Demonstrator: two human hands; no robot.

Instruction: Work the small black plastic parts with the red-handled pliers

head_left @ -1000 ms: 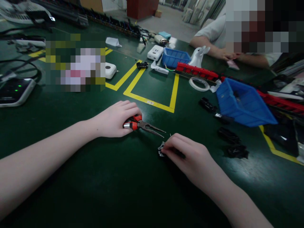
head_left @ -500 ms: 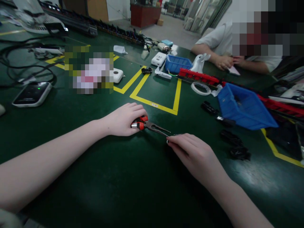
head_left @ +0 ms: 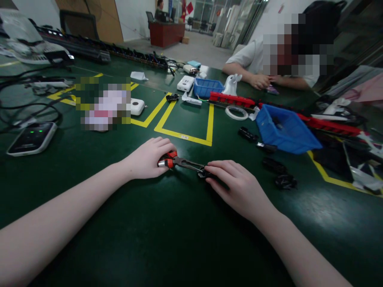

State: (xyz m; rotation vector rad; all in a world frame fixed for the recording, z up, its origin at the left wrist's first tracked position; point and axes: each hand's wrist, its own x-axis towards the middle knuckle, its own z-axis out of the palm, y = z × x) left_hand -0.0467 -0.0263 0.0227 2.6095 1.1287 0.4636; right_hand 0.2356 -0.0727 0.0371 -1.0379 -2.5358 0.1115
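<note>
Centrally, low in the head camera's view, two bare hands meet over a dark green desk (head_left: 143, 235). The left hand (head_left: 149, 159) is curled around the red-and-black handles of long-nosed pliers (head_left: 183, 162). Their long axis runs left to right, the tips angled slightly toward the wearer. The right hand (head_left: 235, 179) has thumb and fingers closed on a small dark part (head_left: 202, 174), which lies right at the plier tips, beyond the left hand's reach and nearer the right. Whether the tips bite on it cannot be told.

Past the hands, yellow tape (head_left: 185, 137) outlines a patch of desk. To the right, loose black pieces (head_left: 248, 134) lie beside a blue bin (head_left: 285, 129); a white tape roll (head_left: 236, 113) sits near a red strip (head_left: 231, 99). Farther right, a co-worker (head_left: 245, 63) rests both forearms on the desk. Beyond, a red-brown counter (head_left: 167, 35) stands on a grey floor (head_left: 199, 50).
</note>
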